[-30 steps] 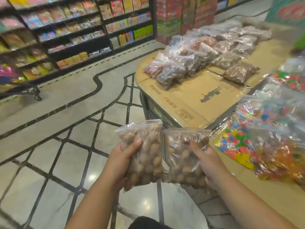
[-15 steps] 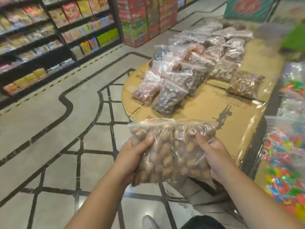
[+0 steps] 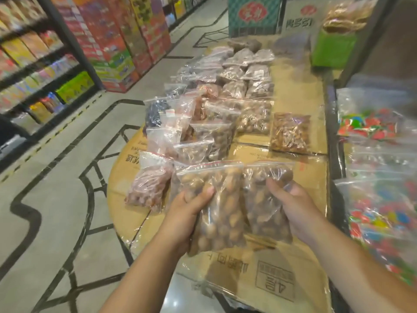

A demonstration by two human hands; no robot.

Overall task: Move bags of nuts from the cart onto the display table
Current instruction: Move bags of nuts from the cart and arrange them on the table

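My left hand [image 3: 187, 213] grips a clear zip bag of round brown nuts [image 3: 223, 213], thumb on its front. My right hand [image 3: 293, 204] grips a second, darker bag of nuts [image 3: 264, 199] beside it, the two bags overlapping. Both bags hang over the near end of the display table [image 3: 297, 263], which is covered in flattened cardboard under plastic film. Several other bags of nuts [image 3: 216, 123] lie in rows further along the table. The cart is out of view.
Bags of coloured sweets [image 3: 383, 206] fill a stand to the right of the table. A bag of almonds [image 3: 290, 132] lies alone at the table's right side. Shelves of boxed goods [image 3: 45, 71] line the aisle at left. A green box [image 3: 331, 48] stands at the far end.
I have stepped closer to the table, and both hands have carried the two bags forward from over the floor to above its near end. The bags now overlap.
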